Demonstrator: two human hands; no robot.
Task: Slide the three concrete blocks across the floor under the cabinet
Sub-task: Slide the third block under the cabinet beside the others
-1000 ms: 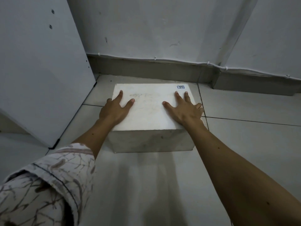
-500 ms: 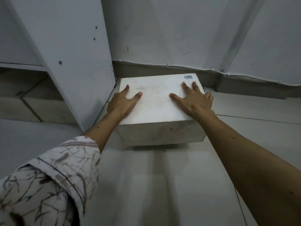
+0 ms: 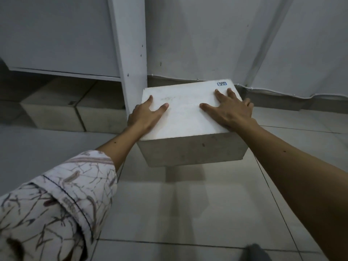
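Observation:
A pale concrete block (image 3: 184, 117) stands on the tiled floor, its far left corner close to the cabinet's white side panel (image 3: 130, 53). My left hand (image 3: 145, 115) lies on its left top edge, outer fingers over the side. On the right top edge rests my right hand (image 3: 231, 110), fingers spread. A small blue label (image 3: 221, 84) marks the far right corner. Two more concrete blocks (image 3: 50, 113) (image 3: 101, 117) sit side by side under the cabinet's bottom board (image 3: 66, 73), left of the panel.
A grey wall (image 3: 207, 44) rises just behind the block, with a thin white cable (image 3: 282, 93) along its dark skirting. Pale floor tiles (image 3: 188, 213) stretch toward me. A dark shape (image 3: 254, 253) shows at the bottom edge.
The block has slid away from me toward the wall and the cabinet panel, both hands staying on it. The view has turned left, so the two blocks under the cabinet show.

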